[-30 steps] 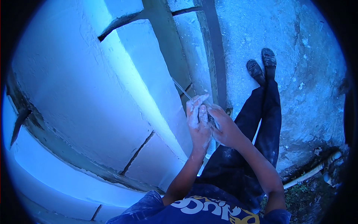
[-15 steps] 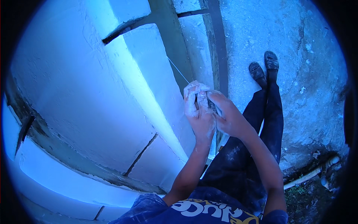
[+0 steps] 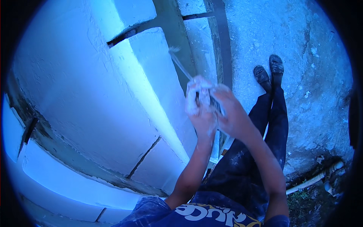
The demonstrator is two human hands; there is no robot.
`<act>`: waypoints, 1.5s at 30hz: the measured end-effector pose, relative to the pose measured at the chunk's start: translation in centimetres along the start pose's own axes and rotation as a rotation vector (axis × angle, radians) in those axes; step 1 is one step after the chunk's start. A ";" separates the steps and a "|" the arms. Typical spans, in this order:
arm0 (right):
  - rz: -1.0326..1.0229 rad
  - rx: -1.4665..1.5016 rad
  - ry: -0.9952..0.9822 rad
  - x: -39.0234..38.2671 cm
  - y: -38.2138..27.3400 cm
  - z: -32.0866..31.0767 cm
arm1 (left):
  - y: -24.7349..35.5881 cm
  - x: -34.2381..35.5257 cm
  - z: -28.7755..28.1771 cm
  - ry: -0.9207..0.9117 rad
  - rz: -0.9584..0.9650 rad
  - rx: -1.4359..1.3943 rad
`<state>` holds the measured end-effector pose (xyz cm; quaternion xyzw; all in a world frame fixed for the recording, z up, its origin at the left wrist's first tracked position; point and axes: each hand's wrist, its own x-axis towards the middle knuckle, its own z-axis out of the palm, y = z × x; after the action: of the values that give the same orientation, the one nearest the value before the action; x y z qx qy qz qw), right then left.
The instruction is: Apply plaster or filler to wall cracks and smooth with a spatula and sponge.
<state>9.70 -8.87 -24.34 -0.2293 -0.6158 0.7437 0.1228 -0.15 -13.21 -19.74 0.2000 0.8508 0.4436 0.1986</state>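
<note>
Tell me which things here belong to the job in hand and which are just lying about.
In hand, seemingly part of the job:
thin pale strand, reaching out from the left hand
dark object between that and the right hand, mostly hidden

Untouched, seemingly just about:
pale pipe, lower right
pale slabs, left of the hands, though their role is unclear

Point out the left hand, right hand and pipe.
Left hand (image 3: pixel 204 116): head view, just below the thumb.
Right hand (image 3: pixel 232 111): head view, back of the hand.
Pipe (image 3: pixel 307 182): head view, its pale straight length.
</note>
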 end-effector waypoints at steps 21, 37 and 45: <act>-0.025 -0.067 0.051 2.6 0.8 -2.0 | -0.6 1.9 2.3 0.058 0.024 -0.111; 0.039 0.064 -0.045 -2.3 3.0 0.6 | -1.4 -3.2 0.9 0.122 -0.049 -0.094; 0.021 0.131 -0.041 1.9 4.1 0.5 | -1.9 0.4 1.8 0.160 -0.021 -0.045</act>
<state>8.25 -9.29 -28.62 -0.2119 -0.5658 0.7882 0.1168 0.13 -12.80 -22.38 0.1505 0.8559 0.4749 0.1392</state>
